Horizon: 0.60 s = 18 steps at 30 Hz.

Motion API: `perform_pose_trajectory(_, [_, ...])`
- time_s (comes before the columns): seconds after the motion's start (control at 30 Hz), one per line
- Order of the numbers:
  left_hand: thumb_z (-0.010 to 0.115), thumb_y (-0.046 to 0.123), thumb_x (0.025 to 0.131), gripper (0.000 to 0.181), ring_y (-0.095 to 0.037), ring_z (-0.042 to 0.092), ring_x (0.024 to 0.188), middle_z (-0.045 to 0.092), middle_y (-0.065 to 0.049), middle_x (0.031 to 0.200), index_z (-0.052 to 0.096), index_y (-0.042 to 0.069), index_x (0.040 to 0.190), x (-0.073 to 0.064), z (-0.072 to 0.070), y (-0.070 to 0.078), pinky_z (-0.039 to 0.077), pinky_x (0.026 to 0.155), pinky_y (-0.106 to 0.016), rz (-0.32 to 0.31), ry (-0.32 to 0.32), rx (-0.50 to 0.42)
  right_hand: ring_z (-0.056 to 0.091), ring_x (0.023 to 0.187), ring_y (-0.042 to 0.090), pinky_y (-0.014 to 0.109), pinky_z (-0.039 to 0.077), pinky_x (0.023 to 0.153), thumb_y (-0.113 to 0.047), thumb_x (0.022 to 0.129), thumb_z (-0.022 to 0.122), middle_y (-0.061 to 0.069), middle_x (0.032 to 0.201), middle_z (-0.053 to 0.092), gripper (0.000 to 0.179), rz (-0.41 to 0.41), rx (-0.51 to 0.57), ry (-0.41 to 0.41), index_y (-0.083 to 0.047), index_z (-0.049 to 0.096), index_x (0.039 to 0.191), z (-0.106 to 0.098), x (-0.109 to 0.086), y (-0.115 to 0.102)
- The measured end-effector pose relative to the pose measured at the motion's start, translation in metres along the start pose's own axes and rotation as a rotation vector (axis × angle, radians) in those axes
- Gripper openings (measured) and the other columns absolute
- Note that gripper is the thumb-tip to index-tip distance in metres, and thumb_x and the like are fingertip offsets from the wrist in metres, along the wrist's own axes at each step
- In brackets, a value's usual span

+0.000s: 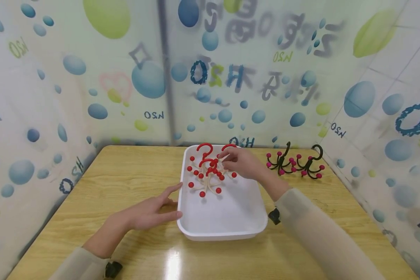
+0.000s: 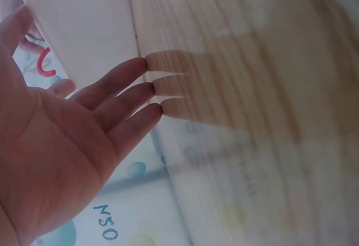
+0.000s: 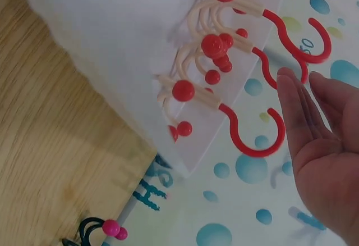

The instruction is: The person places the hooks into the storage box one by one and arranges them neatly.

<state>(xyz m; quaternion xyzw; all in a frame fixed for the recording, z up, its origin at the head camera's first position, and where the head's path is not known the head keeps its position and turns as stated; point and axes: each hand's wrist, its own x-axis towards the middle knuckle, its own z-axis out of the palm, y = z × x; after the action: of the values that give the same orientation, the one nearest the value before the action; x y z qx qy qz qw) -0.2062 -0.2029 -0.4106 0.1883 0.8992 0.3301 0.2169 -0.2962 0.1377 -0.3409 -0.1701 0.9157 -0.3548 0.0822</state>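
1. The left hand (image 1: 150,213) has its fingers out straight; its thumb and a finger touch the side of the white tray (image 1: 227,212); the left wrist view shows three fingertips meeting the tabletop (image 1: 136,175), which the head view hides.
2. Three red and cream hangers (image 1: 213,170) sit in the tray; they are right of the left hand, close beside the right hand (image 1: 243,162).
3. The right hand's fingers are nearly straight; the right wrist view shows a gap by the thumb; I cannot tell if they touch a hook.
4. Two black hangers (image 1: 281,160) are farthest right.
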Motion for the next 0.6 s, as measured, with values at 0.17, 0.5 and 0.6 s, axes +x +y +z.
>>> perform_pose_trajectory(0.17, [0.065,0.063,0.104,0.092,-0.044,0.057,0.149,0.063,-0.013,0.158,0.014,0.037,0.176,-0.001,0.001,0.0,0.043,0.121,-0.071,-0.004,-0.001,0.009,0.076,0.108,0.025,0.043,0.067,0.097,-0.02,0.107,0.073,0.01,0.125,0.076,0.029,0.015,0.021,0.029,-0.015,0.073,0.136,-0.016,-0.014,0.011])
perform_pose_trajectory(0.5, [0.066,0.061,0.105,0.092,-0.042,0.059,0.147,0.066,-0.012,0.155,0.014,0.035,0.176,-0.001,0.002,-0.001,0.043,0.122,-0.07,0.006,0.003,0.001,0.077,0.115,0.034,0.041,0.067,0.095,-0.02,0.111,0.068,0.016,0.132,0.076,0.029,0.013,0.07,0.11,-0.01,0.072,0.137,-0.045,-0.045,0.054])
perform_pose_trajectory(0.6, [0.066,0.06,0.105,0.092,-0.042,0.059,0.147,0.066,-0.012,0.155,0.014,0.035,0.176,0.0,0.002,0.0,0.043,0.122,-0.07,0.009,0.002,0.001,0.076,0.116,0.035,0.039,0.068,0.093,-0.02,0.111,0.067,0.018,0.134,0.075,0.03,0.03,0.079,0.13,-0.009,0.071,0.138,-0.054,-0.056,0.067])
